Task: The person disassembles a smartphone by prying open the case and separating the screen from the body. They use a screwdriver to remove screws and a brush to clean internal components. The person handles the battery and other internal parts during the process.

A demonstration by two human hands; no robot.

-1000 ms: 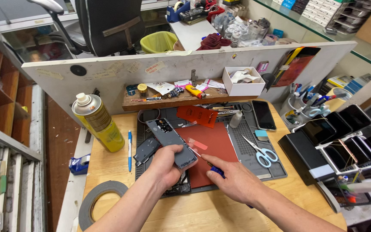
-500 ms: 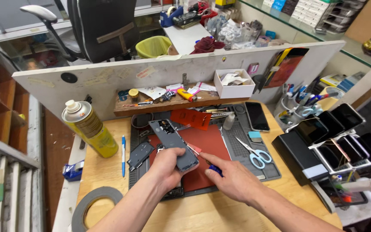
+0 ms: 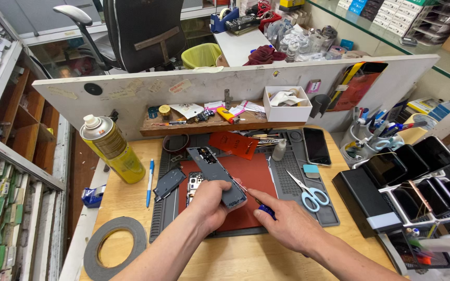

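Left hand [image 3: 210,204]: fingers wrapped around opened grey phone [image 3: 215,170], raised above red mat [image 3: 246,182] on the surface. Right hand [image 3: 286,225]: fingers pinching blue-handled screwdriver [image 3: 259,204], tip at phone's lower edge. Scissors [image 3: 308,191] lie nearby.

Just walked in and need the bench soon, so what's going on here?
A person is working on an opened phone over a red mat on the wooden bench. The left hand holds the phone tilted up off the mat, while the right hand puts a thin blue-handled tool to its lower edge. Scissors, a yellow spray can and a tape roll lie untouched nearby.
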